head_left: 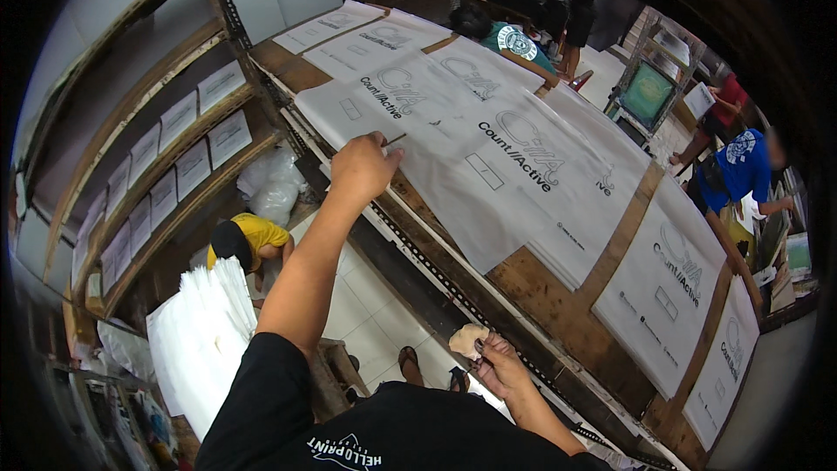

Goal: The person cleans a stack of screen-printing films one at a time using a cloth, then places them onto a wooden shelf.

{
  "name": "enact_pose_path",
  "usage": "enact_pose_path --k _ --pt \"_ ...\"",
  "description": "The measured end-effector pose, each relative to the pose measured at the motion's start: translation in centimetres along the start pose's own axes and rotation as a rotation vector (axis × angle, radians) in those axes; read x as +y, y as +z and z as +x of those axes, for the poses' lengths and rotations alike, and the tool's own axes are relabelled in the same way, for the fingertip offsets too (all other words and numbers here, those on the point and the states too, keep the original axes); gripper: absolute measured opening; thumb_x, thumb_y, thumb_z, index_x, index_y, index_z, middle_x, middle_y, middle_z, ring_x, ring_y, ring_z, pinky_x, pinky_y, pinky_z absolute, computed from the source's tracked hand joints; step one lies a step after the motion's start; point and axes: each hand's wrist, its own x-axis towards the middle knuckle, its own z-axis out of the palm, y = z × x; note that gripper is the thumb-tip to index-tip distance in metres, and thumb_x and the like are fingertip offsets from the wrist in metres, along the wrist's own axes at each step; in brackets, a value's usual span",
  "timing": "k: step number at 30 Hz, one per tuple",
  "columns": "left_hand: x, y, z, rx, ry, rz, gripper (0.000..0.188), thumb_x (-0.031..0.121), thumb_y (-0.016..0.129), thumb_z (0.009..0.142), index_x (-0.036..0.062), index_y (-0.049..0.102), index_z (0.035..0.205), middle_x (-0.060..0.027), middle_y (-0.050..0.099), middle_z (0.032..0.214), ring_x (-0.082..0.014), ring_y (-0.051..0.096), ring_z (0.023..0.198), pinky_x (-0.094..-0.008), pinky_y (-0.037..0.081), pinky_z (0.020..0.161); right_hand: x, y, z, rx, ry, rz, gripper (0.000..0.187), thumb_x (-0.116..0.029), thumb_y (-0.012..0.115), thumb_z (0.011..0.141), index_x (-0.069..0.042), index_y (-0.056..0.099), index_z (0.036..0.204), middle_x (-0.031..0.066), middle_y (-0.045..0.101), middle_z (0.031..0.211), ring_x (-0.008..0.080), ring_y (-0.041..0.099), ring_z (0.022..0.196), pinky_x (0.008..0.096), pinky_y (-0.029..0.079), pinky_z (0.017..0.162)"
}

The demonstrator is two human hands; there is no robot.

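Observation:
My left hand (364, 170) reaches out over the slanted board, its fingers closed at the near edge of a thin white printed sheet (436, 170). This sheet looks translucent and rippled, and it overlaps its neighbours. A short dark line shows by the fingertips; I cannot tell what it is. Low at the board's near side, my right hand (504, 369) grips a crumpled beige cloth (469, 340). Other white sheets with black lettering, such as one sheet (667, 296) to the right, lie in rows on the brown board (545, 283).
A perforated metal rail (436, 283) runs along the board's near edge. White sheets are stacked (199, 331) by my left arm. Wooden shelves (131, 174) hold printed pieces. A person in yellow (253, 240) crouches at left; a person in blue (737, 170) works at right, others farther back.

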Motion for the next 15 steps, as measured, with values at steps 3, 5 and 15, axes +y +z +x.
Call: enact_pose_path --k 3,5,15 --pt "-0.4 0.3 0.2 0.018 0.020 0.012 0.044 0.043 0.066 0.087 0.0056 0.070 0.109 -0.0161 0.073 0.094 -0.0351 0.068 0.098 -0.0454 0.053 0.083 -0.6 0.4 -0.3 0.012 -0.013 0.001 0.009 -0.008 0.064 0.096 -0.010 0.059 0.089 0.0004 0.065 0.089 0.0094 0.058 0.072 0.0255 0.048 0.066" --pt "-0.6 0.6 0.3 0.034 0.033 0.004 0.041 0.041 0.067 0.086 0.0037 0.069 0.104 -0.0196 0.072 0.094 -0.0372 0.068 0.096 -0.0465 0.053 0.083 -0.8 0.7 -0.4 0.014 -0.032 0.006 0.008 -0.007 0.063 0.096 -0.009 0.058 0.090 0.0009 0.065 0.090 0.0094 0.058 0.072 0.0255 0.048 0.067" --pt "0.0 0.7 0.0 0.064 0.069 0.026 0.037 0.035 0.070 0.084 0.0027 0.070 0.101 -0.0187 0.072 0.097 -0.0367 0.068 0.097 -0.0456 0.054 0.083 -1.4 1.3 -1.2 -0.023 -0.033 -0.014 0.010 -0.011 0.067 0.094 -0.007 0.064 0.103 0.0023 0.069 0.095 0.0113 0.063 0.078 0.0251 0.049 0.069"
